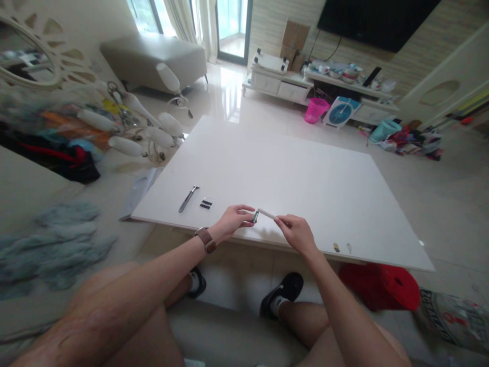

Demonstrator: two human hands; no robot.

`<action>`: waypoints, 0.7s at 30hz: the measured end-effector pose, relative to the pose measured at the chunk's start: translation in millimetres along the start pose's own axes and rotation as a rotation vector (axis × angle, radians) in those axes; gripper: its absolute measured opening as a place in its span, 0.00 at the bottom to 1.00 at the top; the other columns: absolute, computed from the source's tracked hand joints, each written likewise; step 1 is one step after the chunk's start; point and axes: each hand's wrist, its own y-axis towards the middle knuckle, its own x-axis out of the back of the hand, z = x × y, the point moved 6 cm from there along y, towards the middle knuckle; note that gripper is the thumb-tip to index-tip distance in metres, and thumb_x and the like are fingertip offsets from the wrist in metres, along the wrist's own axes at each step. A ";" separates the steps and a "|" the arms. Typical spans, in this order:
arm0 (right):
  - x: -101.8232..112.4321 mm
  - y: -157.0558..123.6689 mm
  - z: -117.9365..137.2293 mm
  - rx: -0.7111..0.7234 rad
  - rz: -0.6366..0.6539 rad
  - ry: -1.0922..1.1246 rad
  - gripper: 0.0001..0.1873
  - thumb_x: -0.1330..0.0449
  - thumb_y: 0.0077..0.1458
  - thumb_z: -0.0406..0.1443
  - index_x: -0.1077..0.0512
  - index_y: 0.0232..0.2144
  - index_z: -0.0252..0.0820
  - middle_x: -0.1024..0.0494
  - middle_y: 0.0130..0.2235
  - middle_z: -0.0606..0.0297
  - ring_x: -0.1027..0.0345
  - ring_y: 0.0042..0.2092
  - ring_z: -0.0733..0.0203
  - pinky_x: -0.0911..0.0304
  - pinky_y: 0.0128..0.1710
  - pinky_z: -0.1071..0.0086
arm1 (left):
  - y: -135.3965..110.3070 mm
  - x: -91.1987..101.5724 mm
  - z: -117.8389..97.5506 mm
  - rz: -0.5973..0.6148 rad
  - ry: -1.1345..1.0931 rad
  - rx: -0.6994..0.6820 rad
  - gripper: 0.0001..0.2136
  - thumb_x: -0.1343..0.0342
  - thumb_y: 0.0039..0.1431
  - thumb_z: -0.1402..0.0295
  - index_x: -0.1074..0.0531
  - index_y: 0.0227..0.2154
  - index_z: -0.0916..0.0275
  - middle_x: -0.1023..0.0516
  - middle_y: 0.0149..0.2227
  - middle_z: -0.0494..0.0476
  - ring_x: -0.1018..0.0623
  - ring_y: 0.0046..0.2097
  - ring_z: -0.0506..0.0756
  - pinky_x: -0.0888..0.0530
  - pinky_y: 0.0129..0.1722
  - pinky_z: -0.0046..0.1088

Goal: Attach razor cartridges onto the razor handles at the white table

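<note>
My left hand (pixel 236 220) is closed in a pinch on a small green and dark piece (pixel 255 217) just above the near edge of the white table (pixel 305 173). My right hand (pixel 296 232) pinches the near end of a thin white stick (pixel 266 213), whose far end meets the green piece. Both hands hover over the table's front edge, a few centimetres apart. A brown watch sits on my left wrist. To the left on the table lie a grey metal tool (pixel 188 198) and a small black-and-white striped piece (pixel 206 204).
Two tiny items (pixel 342 247) lie near the table's front right edge. A red stool (pixel 382 285) stands on the floor under that edge. A chandelier (pixel 141 127) and clutter lie to the left, and a pink basket (pixel 315 109) and fan stand at the back.
</note>
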 end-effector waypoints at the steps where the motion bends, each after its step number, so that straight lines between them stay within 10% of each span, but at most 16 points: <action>1: 2.0 -0.2 -1.6 -0.023 -0.041 -0.011 0.19 0.48 0.64 0.46 0.20 0.35 0.47 0.24 0.28 0.63 0.33 0.30 0.62 0.45 0.31 0.70 | -0.2 0.2 -0.3 -0.002 -0.001 -0.003 0.13 0.33 0.49 0.73 0.26 0.38 0.69 0.19 0.33 0.62 0.20 0.35 0.54 0.22 0.41 0.34; 21: 0.3 -2.6 7.9 0.023 -0.008 -0.026 0.18 0.49 0.65 0.47 0.20 0.38 0.50 0.24 0.29 0.64 0.33 0.30 0.62 0.46 0.31 0.71 | 3.1 4.0 -2.5 -0.030 -0.009 -0.046 0.15 0.32 0.47 0.73 0.30 0.36 0.67 0.20 0.30 0.60 0.20 0.33 0.53 0.24 0.40 0.33</action>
